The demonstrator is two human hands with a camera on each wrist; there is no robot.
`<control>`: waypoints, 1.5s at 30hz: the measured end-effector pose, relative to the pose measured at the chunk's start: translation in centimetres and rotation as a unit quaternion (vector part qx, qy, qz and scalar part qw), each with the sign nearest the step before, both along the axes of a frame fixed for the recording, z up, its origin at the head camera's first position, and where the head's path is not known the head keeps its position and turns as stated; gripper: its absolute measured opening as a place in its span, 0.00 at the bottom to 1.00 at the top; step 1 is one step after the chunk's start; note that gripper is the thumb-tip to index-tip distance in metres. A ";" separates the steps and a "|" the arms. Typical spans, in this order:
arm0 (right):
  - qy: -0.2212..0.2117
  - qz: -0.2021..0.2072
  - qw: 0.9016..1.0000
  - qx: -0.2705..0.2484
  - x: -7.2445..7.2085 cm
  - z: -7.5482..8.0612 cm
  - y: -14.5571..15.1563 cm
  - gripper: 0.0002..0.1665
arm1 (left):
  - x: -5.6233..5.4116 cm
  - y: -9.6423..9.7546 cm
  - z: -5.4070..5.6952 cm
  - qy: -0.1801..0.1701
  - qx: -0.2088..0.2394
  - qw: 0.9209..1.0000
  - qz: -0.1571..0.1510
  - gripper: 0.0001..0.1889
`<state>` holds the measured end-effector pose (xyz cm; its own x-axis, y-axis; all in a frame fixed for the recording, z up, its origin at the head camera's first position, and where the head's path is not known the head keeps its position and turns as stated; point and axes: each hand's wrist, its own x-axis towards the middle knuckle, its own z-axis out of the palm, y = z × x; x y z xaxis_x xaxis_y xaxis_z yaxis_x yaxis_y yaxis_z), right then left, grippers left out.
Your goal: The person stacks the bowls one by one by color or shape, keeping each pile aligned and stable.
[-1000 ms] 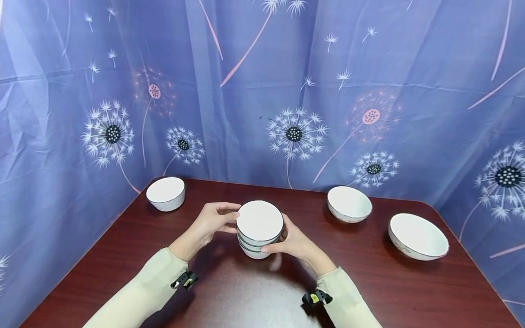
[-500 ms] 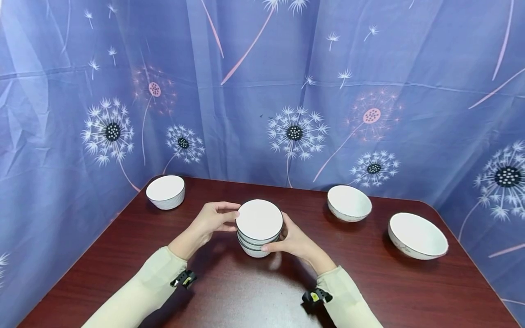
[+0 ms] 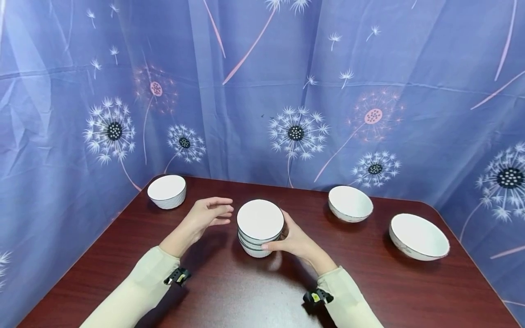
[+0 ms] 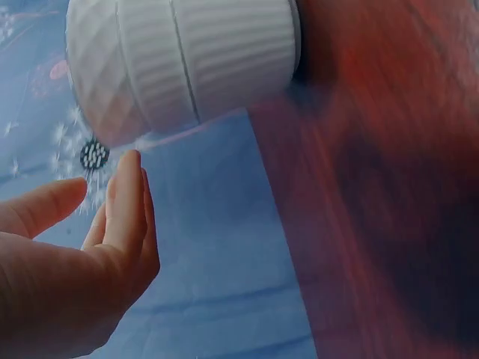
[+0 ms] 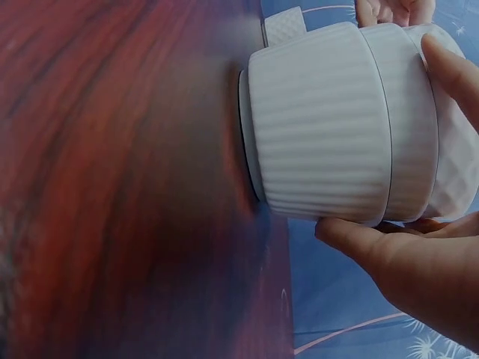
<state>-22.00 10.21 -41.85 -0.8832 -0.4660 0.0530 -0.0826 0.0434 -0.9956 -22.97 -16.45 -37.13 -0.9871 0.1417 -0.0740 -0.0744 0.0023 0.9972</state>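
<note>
A stack of three white bowls (image 3: 260,221) with dark rims stands upright mid-table. In the left wrist view the stacked bowls (image 4: 183,60) show a diamond-textured top one over two ribbed or smoother ones. My right hand (image 3: 299,241) holds the stack from the right, thumb on the near side and fingers behind, partly hidden. In the right wrist view its thumb (image 5: 453,71) and fingers lie against the bowls' sides. My left hand (image 3: 207,214) hovers just left of the stack, apart from it, its fingers (image 4: 127,202) loosely extended with nothing between them.
Another white textured bowl (image 3: 167,191) sits at the table's back left corner. Two wider bowls with a floral pattern stand on the right: one bowl (image 3: 350,203) further back, the other bowl (image 3: 419,237) nearer the right edge. A blue dandelion curtain (image 3: 246,114) hangs behind the dark red table (image 3: 229,291).
My left hand has let go of the stack and moved a little to the left. The right hand and the stack have stayed in place.
</note>
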 end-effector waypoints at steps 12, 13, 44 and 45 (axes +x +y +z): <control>0.005 -0.002 1.000 -0.006 0.0 0.1 0.1 0.64 | -1.1 -3.7 0.9 0.051 0.022 0.994 0.094 0.21; 0.004 -0.002 1.000 -0.007 0.0 0.1 0.1 0.65 | -1.2 -4.1 1.0 0.054 0.031 0.992 0.109 0.20; 0.037 -0.002 0.999 -0.008 0.1 0.4 0.4 0.64 | -5.2 -12.9 -0.8 0.045 0.096 0.877 0.469 0.19; 0.038 -0.001 0.999 -0.008 0.0 0.4 0.4 0.64 | -5.4 -13.0 -0.8 0.038 0.101 0.873 0.475 0.17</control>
<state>-21.96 10.61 -41.47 -0.8775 -0.4626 0.1265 -0.1573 0.0285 -0.9871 -28.32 -29.45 -37.97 -0.6669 -0.7416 -0.0720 0.1190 -0.2014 0.9723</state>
